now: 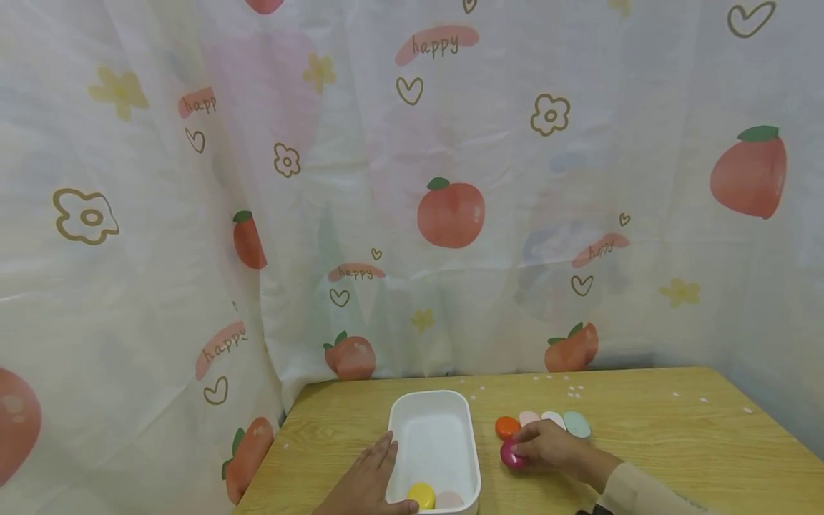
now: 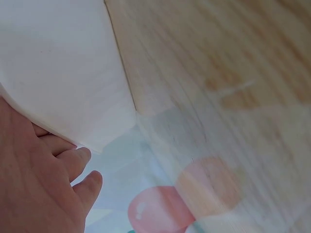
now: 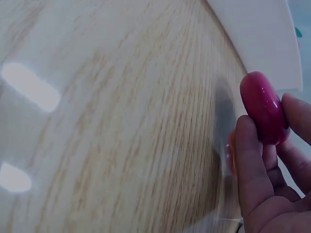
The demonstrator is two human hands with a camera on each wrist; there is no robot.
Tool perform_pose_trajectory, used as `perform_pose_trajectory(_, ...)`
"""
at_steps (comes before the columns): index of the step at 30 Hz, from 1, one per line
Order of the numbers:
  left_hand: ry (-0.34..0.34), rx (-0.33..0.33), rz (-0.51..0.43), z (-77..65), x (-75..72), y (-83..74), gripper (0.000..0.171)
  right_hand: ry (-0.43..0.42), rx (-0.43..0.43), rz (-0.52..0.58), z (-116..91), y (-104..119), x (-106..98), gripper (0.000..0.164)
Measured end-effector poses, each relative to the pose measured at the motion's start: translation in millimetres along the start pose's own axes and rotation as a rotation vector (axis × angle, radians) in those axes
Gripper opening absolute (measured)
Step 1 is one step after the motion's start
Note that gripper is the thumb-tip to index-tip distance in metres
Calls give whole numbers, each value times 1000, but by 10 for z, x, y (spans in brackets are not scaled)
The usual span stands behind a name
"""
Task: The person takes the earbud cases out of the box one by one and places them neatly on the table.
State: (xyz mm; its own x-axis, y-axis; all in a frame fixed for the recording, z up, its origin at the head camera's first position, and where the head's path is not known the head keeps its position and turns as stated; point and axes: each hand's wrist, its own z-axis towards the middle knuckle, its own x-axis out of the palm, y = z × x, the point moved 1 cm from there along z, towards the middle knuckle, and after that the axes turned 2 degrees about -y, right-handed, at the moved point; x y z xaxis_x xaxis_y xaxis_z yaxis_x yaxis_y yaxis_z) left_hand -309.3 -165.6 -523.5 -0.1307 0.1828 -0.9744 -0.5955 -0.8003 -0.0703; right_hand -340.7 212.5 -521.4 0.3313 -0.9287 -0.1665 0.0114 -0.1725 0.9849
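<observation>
A white rectangular box point(image 1: 475, 458) stands on the wooden table. My left hand point(image 1: 365, 478) holds its near left corner, fingers along the side and thumb at the near rim. In the left wrist view, the fingers point(image 2: 77, 162) touch the edge of the box. A yellow round piece point(image 1: 421, 495) and a pale pink one point(image 1: 448, 500) lie inside at the near end. To the right of the box, my right hand point(image 1: 552, 445) pinches a glossy magenta rounded disc point(image 3: 262, 107) between thumb and fingers.
Behind the right hand sit an orange-red disc point(image 1: 507, 428), a pale pink disc point(image 1: 529, 417), a white disc point(image 1: 553, 418) and a mint disc point(image 1: 577, 425). Small white specks dot the table point(image 1: 676, 436). A fruit-patterned curtain point(image 1: 502, 300) hangs behind it and at the sides.
</observation>
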Motion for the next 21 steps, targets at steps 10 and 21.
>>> perform_pose_trajectory(10, 13, -11, -17, 9, -42, -42, 104, -48, -6, -96, -40, -18, 39, 25)
perform_pose_trajectory(21, 16, -28, -23, 18, -47, -44, 103, -189, 90, -175, 0, -24, 112, 18)
